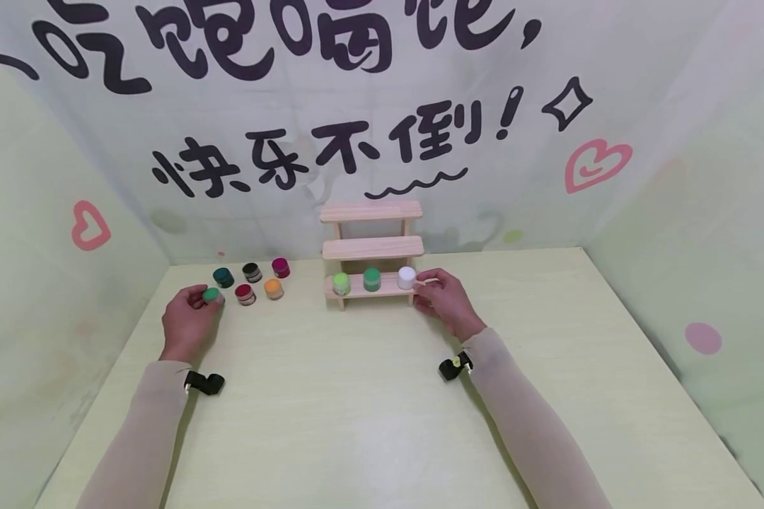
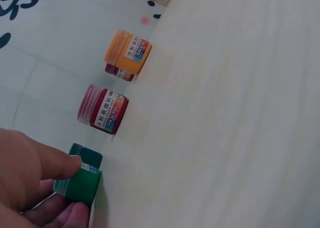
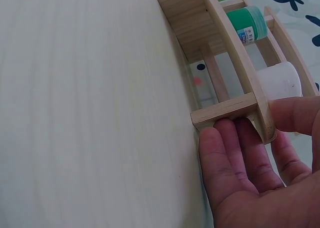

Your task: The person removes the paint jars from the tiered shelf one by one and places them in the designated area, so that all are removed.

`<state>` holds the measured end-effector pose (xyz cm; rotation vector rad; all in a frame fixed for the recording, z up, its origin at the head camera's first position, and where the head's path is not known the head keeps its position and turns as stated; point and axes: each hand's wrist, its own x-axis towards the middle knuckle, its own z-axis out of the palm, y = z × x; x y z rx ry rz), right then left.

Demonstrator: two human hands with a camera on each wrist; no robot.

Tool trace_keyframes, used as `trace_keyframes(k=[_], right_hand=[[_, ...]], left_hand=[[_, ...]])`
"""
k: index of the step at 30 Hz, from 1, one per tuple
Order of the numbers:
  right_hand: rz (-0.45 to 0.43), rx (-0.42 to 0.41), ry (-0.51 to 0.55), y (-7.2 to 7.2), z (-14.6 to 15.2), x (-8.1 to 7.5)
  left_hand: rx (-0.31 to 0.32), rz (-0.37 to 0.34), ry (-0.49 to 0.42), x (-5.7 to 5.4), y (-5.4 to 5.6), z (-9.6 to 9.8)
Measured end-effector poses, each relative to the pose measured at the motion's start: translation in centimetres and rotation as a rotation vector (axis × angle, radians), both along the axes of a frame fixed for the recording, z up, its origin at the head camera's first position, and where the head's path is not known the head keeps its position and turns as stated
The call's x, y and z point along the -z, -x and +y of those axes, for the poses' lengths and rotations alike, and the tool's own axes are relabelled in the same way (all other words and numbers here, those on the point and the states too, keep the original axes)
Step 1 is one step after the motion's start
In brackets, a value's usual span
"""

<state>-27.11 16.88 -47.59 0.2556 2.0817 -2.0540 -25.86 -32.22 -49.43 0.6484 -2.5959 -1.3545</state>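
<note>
My left hand (image 1: 189, 324) pinches a green paint jar (image 2: 85, 186) between thumb and fingers, at the left end of a group of jars. A dark teal jar (image 1: 223, 277) stands just behind it. At the small three-step wooden rack (image 1: 373, 247), my right hand (image 1: 447, 302) holds the right end of the lowest step. Its thumb lies over the step end beside a white jar (image 3: 280, 81), and its fingers reach underneath by the leg. Also on that step are a green jar (image 1: 372, 280) and a light green jar (image 1: 341, 284).
Dark red (image 1: 245, 295), orange (image 1: 273, 288), black (image 1: 252, 272) and magenta (image 1: 281, 267) jars stand on the table (image 1: 331, 396) to the left of the rack. A printed cloth backdrop (image 1: 280, 106) rises behind the table, with cloth on both sides.
</note>
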Motion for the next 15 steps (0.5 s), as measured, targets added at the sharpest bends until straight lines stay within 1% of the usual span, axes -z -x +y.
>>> trace_keyframes(k=[4, 10, 15], right_hand=[[0.002, 0.000, 0.002, 0.0, 0.0, 0.1], [0.007, -0.004, 0.005, 0.0, -0.1, 0.0], [0.005, 0.000, 0.002, -0.1, -0.1, 0.1]], left_hand=[[0.008, -0.004, -0.006, 0.0, -0.1, -0.2], [0.011, -0.013, -0.037, -0.5, -0.4, -0.2], [-0.002, 0.014, -0.030, -1.0, -0.7, 0.0]])
